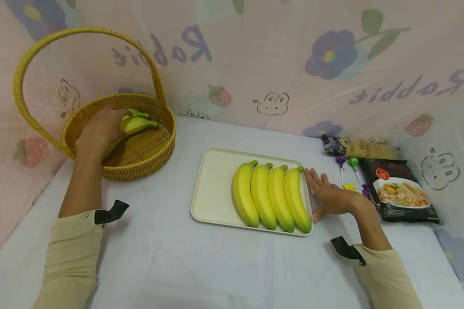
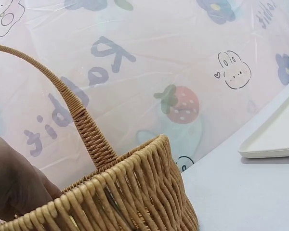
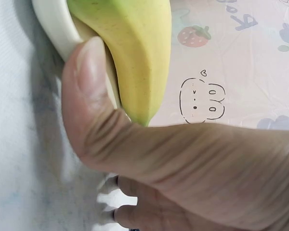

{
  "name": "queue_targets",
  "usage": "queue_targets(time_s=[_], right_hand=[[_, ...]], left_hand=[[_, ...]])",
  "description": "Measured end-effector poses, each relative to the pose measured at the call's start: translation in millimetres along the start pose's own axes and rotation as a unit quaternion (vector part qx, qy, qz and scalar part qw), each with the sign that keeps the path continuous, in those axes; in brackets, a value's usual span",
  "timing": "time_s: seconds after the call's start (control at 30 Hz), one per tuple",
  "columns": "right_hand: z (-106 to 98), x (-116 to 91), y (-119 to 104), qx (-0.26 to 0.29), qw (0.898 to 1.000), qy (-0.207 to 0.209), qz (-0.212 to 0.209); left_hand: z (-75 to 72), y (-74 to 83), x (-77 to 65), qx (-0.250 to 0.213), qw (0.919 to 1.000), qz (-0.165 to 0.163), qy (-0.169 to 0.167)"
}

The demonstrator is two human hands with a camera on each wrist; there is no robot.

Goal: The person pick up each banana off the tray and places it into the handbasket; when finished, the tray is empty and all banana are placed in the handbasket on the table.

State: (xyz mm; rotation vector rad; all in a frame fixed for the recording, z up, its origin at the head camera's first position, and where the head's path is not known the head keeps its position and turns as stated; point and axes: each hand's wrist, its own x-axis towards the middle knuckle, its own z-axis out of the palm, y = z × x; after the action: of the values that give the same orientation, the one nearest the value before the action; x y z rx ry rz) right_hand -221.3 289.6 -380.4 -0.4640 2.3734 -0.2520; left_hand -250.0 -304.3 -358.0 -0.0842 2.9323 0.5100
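My left hand (image 1: 102, 128) reaches down into a yellow wicker basket (image 1: 139, 165) and grips a banana (image 1: 139, 124), its fingertips largely hidden. Another banana's green end (image 1: 139, 113) shows just behind. In the left wrist view the basket wall (image 2: 135, 187) hides most of the left hand (image 2: 17, 183). Several yellow bananas (image 1: 260, 195) lie side by side on the right part of a cream tray (image 1: 216, 184). With fingers extended, my right hand (image 1: 332, 195) rests at the tray's right edge. Its thumb (image 3: 89, 72) touches the rim beside the nearest banana (image 3: 139, 57).
To the right lie a black noodle packet (image 1: 402, 189), a tan wrapped package (image 1: 371, 148), a purple lollipop (image 1: 341, 161), a green lollipop (image 1: 353, 162) and small wrapped sweets. The basket's tall handle (image 1: 89, 31) arches above it. A printed curtain (image 1: 239, 56) backs the white table (image 1: 170, 257).
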Motion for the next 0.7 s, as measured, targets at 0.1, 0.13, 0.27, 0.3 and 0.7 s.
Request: queue_targets(time_s=[0.1, 0.13, 0.27, 0.3, 0.7], right_hand=[[-0.5, 0.3, -0.3, -0.001, 1.0, 0.002, 0.0], [-0.8, 0.1, -0.4, -0.001, 1.0, 0.002, 0.001], [-1.8, -1.0, -0.1, 0.004, 1.0, 0.005, 0.0], [-1.6, -1.2, -0.2, 0.006, 1.0, 0.005, 0.0], [-0.1, 0.9, 3.2, 0.011, 1.0, 0.005, -0.004]], left_hand=[[-0.7, 1.8, 0.3, 0.003, 1.0, -0.001, 0.001], [-1.1, 2.3, 0.4, 0.005, 1.0, -0.002, -0.001], [-3.3, 4.1, 1.0, 0.011, 0.9999, -0.002, -0.006], [-3.8, 4.0, 1.2, 0.013, 0.9999, -0.002, -0.008], [-7.2, 6.1, 2.2, 0.015, 0.9997, -0.001, -0.019]])
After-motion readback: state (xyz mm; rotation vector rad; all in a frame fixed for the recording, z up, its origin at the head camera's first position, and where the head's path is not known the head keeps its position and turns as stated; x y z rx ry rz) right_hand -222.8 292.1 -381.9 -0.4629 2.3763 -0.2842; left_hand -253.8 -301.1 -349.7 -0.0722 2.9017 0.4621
